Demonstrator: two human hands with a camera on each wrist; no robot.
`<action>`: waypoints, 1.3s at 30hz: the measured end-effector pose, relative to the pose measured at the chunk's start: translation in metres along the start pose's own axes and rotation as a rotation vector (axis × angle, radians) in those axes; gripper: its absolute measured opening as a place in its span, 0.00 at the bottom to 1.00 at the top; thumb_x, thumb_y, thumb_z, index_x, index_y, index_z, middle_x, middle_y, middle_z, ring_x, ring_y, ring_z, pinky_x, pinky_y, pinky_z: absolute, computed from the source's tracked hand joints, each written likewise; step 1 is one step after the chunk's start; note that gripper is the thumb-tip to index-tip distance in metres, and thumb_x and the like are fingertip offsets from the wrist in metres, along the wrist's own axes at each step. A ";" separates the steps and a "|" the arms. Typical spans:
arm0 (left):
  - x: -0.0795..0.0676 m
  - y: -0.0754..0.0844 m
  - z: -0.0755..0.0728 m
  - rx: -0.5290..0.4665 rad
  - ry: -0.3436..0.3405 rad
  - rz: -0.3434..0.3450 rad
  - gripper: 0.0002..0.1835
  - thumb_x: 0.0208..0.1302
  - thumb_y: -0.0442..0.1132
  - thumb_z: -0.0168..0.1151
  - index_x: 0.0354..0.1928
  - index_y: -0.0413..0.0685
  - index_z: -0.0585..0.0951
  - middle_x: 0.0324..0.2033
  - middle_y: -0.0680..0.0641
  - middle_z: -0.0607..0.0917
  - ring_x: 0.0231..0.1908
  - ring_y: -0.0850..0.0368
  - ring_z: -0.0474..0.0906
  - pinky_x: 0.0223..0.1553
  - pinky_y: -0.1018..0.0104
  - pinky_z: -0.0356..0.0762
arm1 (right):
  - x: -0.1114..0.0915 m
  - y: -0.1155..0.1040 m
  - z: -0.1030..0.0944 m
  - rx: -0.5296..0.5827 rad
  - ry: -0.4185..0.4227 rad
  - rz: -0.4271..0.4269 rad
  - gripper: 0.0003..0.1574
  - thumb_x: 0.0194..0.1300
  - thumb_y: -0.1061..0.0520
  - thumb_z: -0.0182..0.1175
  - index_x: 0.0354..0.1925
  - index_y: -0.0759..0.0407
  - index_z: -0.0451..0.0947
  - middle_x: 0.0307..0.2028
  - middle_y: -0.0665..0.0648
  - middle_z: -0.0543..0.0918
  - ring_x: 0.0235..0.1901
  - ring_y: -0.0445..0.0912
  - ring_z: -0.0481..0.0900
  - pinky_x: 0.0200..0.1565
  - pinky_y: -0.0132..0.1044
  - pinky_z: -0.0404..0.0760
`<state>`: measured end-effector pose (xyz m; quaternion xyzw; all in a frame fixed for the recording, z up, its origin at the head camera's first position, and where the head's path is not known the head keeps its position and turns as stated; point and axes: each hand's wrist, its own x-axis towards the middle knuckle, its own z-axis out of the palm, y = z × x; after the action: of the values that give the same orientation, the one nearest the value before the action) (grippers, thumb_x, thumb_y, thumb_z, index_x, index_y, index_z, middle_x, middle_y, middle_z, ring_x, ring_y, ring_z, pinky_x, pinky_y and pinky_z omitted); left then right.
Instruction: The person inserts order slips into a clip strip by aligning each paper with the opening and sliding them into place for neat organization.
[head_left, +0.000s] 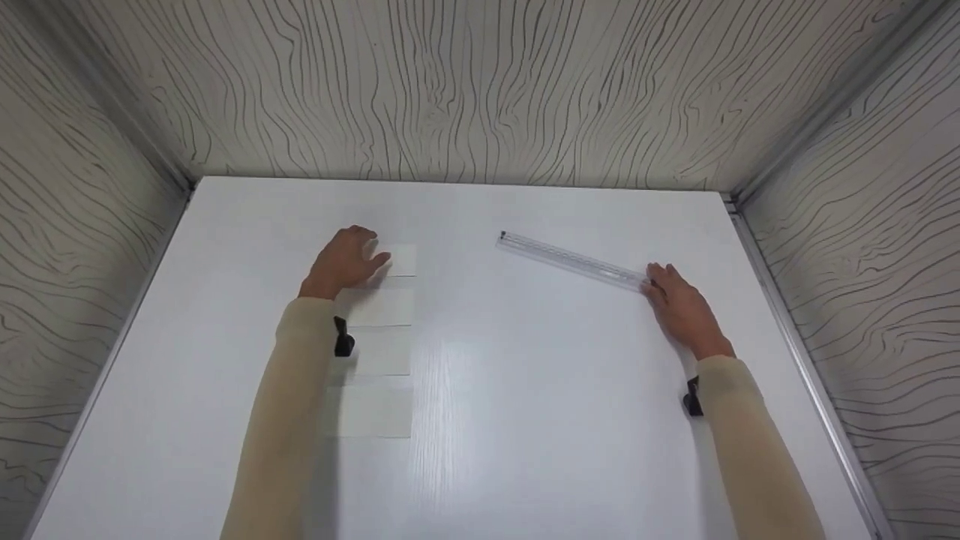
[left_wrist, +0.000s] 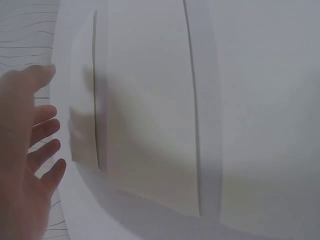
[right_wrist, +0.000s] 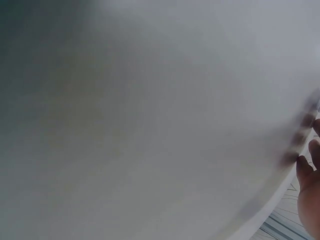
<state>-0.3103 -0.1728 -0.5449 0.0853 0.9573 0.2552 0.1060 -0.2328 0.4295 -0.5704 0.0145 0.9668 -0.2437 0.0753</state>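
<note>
A: Starting close in, two beige sleeves point(head_left: 274, 435) are reaching over the white desk point(head_left: 555, 427), and the nearest sheet point(head_left: 375, 411), thin and pale, is lying beside the left forearm.

B: Beyond it, a second sheet point(head_left: 382, 352) and a third sheet point(head_left: 386, 307) are carrying the column away from us, narrow gaps showing between.

A: Now out wide, the right hand point(head_left: 682, 311) is pinching one end of a clear ruler point(head_left: 574, 261), thumb and fingers meeting there!

B: And that ruler is slanting across the desk's far half, its free end pointing leftward, well apart from the sheets. Whether its whole length is touching down, I'm not managing to tell.

A: So what is good handling looking like here?

B: I'm favouring a firm pinch, as a long strip gripped at one end could be swinging. Keeping it low and level, turning it slowly from the wrist, is looking safest.

A: Farther up, the left hand point(head_left: 345, 259) is hovering by the farthest sheet point(head_left: 401, 261), thumb and fingers spreading apart, holding nothing.

B: Light touch there, I'm urging: a careless thumb could be shifting that sheet out of line.

A: And behind everything, the grained wall point(head_left: 465, 90) is standing.
</note>
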 end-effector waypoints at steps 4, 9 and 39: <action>0.002 0.001 0.001 -0.006 -0.020 0.004 0.39 0.75 0.59 0.58 0.77 0.41 0.67 0.77 0.36 0.67 0.80 0.37 0.58 0.82 0.43 0.54 | -0.002 -0.001 -0.001 0.011 -0.004 0.013 0.43 0.82 0.32 0.42 0.84 0.45 0.50 0.84 0.60 0.53 0.84 0.64 0.45 0.79 0.68 0.47; 0.005 0.001 0.001 0.008 -0.013 0.029 0.40 0.72 0.60 0.64 0.75 0.41 0.70 0.76 0.36 0.69 0.79 0.37 0.60 0.81 0.44 0.55 | 0.001 -0.002 -0.002 0.025 -0.013 0.011 0.43 0.82 0.31 0.42 0.84 0.46 0.52 0.84 0.59 0.54 0.84 0.63 0.45 0.80 0.66 0.47; 0.016 0.006 0.012 0.125 0.004 0.088 0.45 0.62 0.58 0.76 0.73 0.39 0.72 0.74 0.35 0.72 0.76 0.35 0.64 0.77 0.41 0.63 | 0.002 -0.001 0.001 0.067 -0.002 0.022 0.41 0.82 0.32 0.42 0.83 0.45 0.54 0.84 0.56 0.53 0.85 0.60 0.42 0.81 0.66 0.45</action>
<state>-0.3222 -0.1582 -0.5547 0.1335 0.9668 0.1994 0.0873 -0.2346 0.4278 -0.5712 0.0272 0.9579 -0.2749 0.0785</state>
